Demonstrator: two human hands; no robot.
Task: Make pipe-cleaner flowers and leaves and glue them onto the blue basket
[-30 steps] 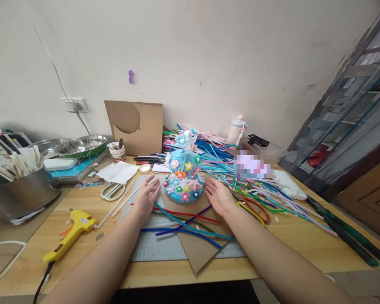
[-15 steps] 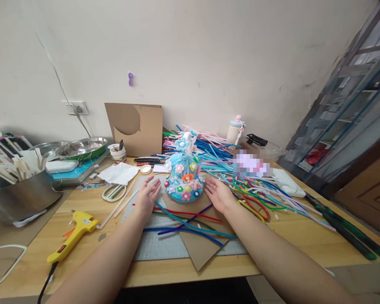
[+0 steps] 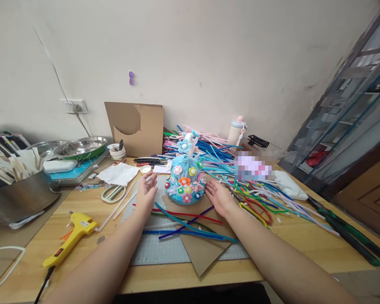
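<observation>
A blue fuzzy pipe-cleaner craft, covered in small coloured flowers and narrowing to a white and blue top, stands upright on a cardboard piece. To its left, my left hand is open, fingers apart, with a gap between it and the craft. My right hand is open at the craft's right side, fingertips close to it; whether they touch I cannot tell. Several loose pipe cleaners in red, blue, purple and green lie crossed in front, over the cardboard and a grey cutting mat.
A yellow glue gun and scissors lie on the left, near a metal pot of sticks. Behind the craft is a heap of pipe cleaners, with a bottle beyond. Green-handled cutters lie at right.
The craft looks turned slightly, its flowers facing a little differently. My left hand's fingers have drawn a little closer together and away from the craft. The view has shifted slightly.
</observation>
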